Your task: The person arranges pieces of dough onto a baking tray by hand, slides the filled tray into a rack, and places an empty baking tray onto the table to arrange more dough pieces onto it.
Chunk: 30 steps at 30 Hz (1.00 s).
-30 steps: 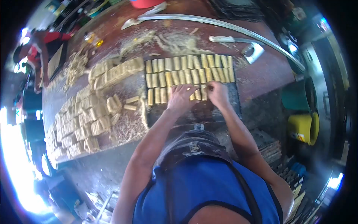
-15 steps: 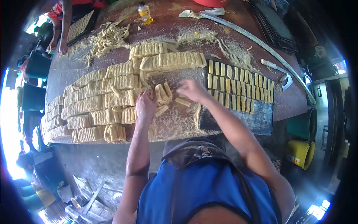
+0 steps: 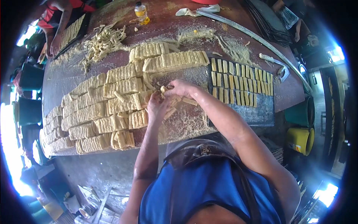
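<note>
Rows of pale dough sticks (image 3: 84, 110) are stacked on the floury table left of my hands. My left hand (image 3: 157, 106) is closed at the end of a row, its fingertips bunched on dough sticks there. Close beside it, my right hand (image 3: 182, 89) pinches a dough stick (image 3: 163, 89) between thumb and fingers. A few loose sticks lie beneath and beside my hands, partly hidden by them. At the right is a dark baking tray (image 3: 257, 116) with dough sticks laid in three spaced rows; its near part is bare.
Dough scraps (image 3: 106, 41) lie in a heap at the back left. Near them stands a bottle (image 3: 141, 13) of yellow liquid. A long metal bar (image 3: 246, 31) and a white-handled tool (image 3: 272, 59) lie beyond the tray. Another person's hand (image 3: 55, 46) is at the far left.
My right hand has moved left from near the tray to my left hand and now pinches a dough stick. My left hand has shifted slightly right. The whole view has shifted a little.
</note>
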Each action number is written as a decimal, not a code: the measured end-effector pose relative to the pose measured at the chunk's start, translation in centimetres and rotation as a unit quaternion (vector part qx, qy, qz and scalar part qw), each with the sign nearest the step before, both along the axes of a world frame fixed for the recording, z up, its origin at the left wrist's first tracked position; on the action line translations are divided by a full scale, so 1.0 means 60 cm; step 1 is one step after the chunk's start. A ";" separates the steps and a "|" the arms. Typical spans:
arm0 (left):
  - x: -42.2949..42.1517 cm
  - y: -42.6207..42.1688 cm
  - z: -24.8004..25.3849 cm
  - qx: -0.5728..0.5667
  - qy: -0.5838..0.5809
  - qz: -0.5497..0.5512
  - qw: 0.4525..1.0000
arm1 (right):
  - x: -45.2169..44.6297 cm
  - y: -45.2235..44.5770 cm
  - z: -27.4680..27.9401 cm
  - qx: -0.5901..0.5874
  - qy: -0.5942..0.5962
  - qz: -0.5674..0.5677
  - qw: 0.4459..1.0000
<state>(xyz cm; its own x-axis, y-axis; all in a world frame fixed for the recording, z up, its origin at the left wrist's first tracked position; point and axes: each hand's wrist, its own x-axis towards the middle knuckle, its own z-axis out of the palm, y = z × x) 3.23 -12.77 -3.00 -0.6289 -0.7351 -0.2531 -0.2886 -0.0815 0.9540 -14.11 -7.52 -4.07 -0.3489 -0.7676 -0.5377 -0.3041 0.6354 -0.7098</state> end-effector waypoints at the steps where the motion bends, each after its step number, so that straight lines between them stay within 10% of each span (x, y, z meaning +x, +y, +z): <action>1: -0.002 -0.003 -0.014 -0.002 -0.002 -0.005 1.000 | -0.004 0.009 -0.003 -0.030 -0.081 -0.012 0.996; 3: -0.009 -0.010 -0.021 0.129 0.028 -0.014 0.991 | -0.007 0.024 -0.009 -0.066 -0.204 -0.043 0.976; 6: -0.012 0.000 0.007 0.186 0.065 -0.017 0.980 | -0.017 0.035 -0.029 -0.140 -0.084 -0.029 0.986; 12: -0.046 0.064 0.071 -0.106 -0.106 0.042 0.988 | -0.047 0.124 0.006 -0.112 -0.001 -0.073 0.991; 18: -0.136 0.201 0.049 -0.013 0.120 0.080 0.989 | -0.151 0.350 0.063 -0.227 -0.084 -0.093 0.966; 26: -0.341 0.472 0.055 0.019 -0.080 -0.243 0.967 | -0.334 0.733 0.023 -0.056 0.030 -0.145 0.987; 30: -0.432 0.544 -0.006 -0.206 -0.106 -0.398 0.888 | -0.342 0.761 -0.025 -0.082 0.209 -0.195 0.955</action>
